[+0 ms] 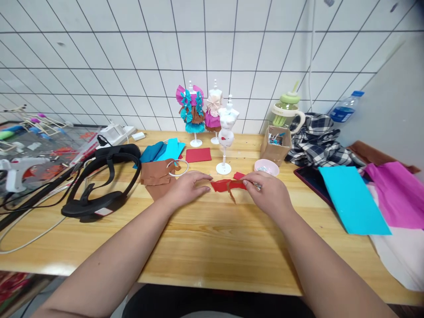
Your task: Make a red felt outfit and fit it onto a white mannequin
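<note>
A strip of red crepe paper (220, 186) lies across the middle of the table, with a narrow brown strip (231, 192) crossing it and hanging toward me. My right hand (270, 194) pinches the red strip's right end; a small greyish thing shows by its fingers, too little to name. Just off the left end, my left hand (188, 189) rests with thumb and fingers apart, holding nothing. Behind the strip stands a small white mannequin (227, 128) on a round base, with a red spot at its waist. Another bit of red paper (238, 176) lies near my right fingers.
Brown paper pieces (155, 174) with a white ring (179, 167), blue paper (168, 150) and a red sheet (198, 155) lie behind my left hand. A pink bowl (266, 167) and cardboard box (276, 150) stand right. Two dressed mannequins (192, 110) stand behind; a black headset (106, 181) lies left.
</note>
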### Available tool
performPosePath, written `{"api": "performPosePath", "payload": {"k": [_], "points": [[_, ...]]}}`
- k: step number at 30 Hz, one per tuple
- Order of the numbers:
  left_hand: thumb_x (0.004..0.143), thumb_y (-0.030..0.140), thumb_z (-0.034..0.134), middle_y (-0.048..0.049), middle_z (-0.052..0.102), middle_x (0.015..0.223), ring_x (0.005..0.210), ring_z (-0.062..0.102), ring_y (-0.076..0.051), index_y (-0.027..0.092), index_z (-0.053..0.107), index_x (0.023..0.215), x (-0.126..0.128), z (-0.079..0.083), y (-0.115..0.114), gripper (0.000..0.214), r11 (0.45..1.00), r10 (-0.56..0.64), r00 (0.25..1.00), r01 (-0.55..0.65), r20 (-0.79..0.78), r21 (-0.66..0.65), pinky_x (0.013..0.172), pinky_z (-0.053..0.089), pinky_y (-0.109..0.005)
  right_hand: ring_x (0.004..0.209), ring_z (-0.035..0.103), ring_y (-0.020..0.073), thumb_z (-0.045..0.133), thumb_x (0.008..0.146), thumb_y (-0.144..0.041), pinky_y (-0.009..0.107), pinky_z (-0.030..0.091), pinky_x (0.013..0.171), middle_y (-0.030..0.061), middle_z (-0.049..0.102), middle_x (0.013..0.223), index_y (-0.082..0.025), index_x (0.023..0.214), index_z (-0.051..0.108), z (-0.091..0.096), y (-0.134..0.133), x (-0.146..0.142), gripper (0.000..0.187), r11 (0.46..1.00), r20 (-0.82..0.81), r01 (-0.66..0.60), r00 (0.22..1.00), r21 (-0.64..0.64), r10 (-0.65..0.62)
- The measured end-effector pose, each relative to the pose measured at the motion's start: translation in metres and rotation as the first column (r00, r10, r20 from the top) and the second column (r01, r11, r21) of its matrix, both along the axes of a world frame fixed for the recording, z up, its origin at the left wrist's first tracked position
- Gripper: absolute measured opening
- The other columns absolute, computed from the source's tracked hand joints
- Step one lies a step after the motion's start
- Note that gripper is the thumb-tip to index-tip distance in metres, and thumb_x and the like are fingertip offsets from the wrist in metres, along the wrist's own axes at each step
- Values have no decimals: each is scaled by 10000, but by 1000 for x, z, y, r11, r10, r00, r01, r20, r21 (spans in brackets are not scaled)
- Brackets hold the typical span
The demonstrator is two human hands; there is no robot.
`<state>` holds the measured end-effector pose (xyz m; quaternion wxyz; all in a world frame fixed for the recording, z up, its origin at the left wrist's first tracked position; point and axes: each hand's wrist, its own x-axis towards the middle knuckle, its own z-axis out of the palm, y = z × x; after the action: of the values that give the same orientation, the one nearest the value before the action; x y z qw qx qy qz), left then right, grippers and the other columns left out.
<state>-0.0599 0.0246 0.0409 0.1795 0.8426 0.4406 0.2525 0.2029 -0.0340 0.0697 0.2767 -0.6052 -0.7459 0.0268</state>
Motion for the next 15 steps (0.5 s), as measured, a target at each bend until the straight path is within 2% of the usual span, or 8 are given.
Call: {"api": "performPosePath", "payload": {"k": [3,5,7,10,12,15], "points": [[846,417,604,-82,693,1154,1101,611,-258,211,671,1141,2,6,-4,366,992,96,990,-103,102,70,975,450,-414,821,629,216,514,857,-236,301,384,637,41,713,865,-205,870,676,1,-3,-3,165,998,75,8,997,60,-13],[873,468,562,-109,645,1243,1172,570,-264,199,622,1221,7,15,-13,444,993,75,970,-94,229,73,1015,423,-426,749,611,202,513,829,-210,297,364,608,34,682,779,-191,815,640,4,-8,-8,129,995,102,-49,994,88,40],[838,570,570,-124,540,1386,1296,470,-289,210,524,1344,14,24,-24,622,995,-97,945,82,311,64,1082,360,-449,700,588,184,507,814,-193,293,359,601,25,648,729,-185,780,610,8,-15,-14,108,982,94,-167,983,89,159],[656,683,687,-128,379,1516,1421,273,-348,232,404,1441,25,35,-41,948,949,-305,897,316,321,19,1157,218,-506,697,550,173,510,794,-164,295,377,639,21,624,721,-181,763,578,17,-24,-18,77,919,58,-385,923,83,381],[603,664,740,-126,410,1498,1427,253,-360,240,439,1418,30,38,-47,967,920,-364,874,392,322,-24,1158,201,-516,705,517,170,522,780,-148,298,382,659,18,604,717,-183,759,558,23,-29,-18,54,873,15,-478,878,100,479],[628,644,738,-106,580,1351,1368,374,-344,253,588,1268,35,39,-53,765,890,-401,844,451,356,-69,1141,225,-492,688,485,156,534,784,-142,294,381,655,11,575,710,-184,769,544,29,-33,-16,46,846,-83,-519,844,125,530]]}}
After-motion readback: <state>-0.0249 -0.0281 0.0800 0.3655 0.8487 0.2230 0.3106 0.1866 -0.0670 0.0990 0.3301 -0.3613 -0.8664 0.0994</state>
